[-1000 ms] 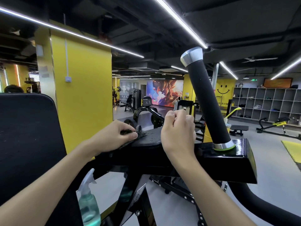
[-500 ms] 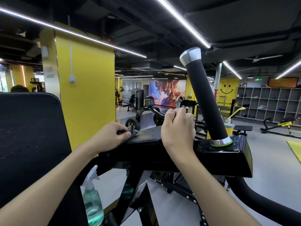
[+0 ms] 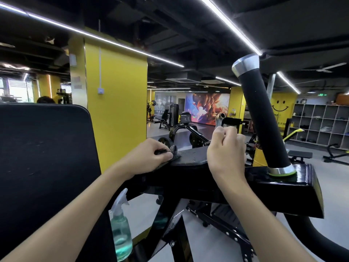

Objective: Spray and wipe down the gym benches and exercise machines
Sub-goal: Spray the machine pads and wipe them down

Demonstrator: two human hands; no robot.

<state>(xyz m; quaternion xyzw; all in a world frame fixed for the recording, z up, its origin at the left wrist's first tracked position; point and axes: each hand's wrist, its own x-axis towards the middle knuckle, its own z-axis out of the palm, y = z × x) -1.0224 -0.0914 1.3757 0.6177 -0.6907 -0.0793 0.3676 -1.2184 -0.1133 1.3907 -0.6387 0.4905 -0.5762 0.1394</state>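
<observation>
Gym machine's black pad (image 3: 192, 157): dark cloth (image 3: 174, 150) tight in left hand (image 3: 149, 157), right hand (image 3: 225, 151) a bare clenched fist.

Yellow wall (image 3: 289, 97) beside smiley (image 3: 280, 107) — letter fragments "LE", "TIC"; other signs too small to read.

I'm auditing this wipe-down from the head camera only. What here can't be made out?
1. Head view: whether the right hand holds anything; its own back hides the curled fingers.
2. Head view: most of the cloth; the left hand covers it, only a dark corner shows.
3. Head view: what the spray bottle stands on; the bottom edge cuts it off.
4. Head view: items in the far shelves; too small.
</observation>
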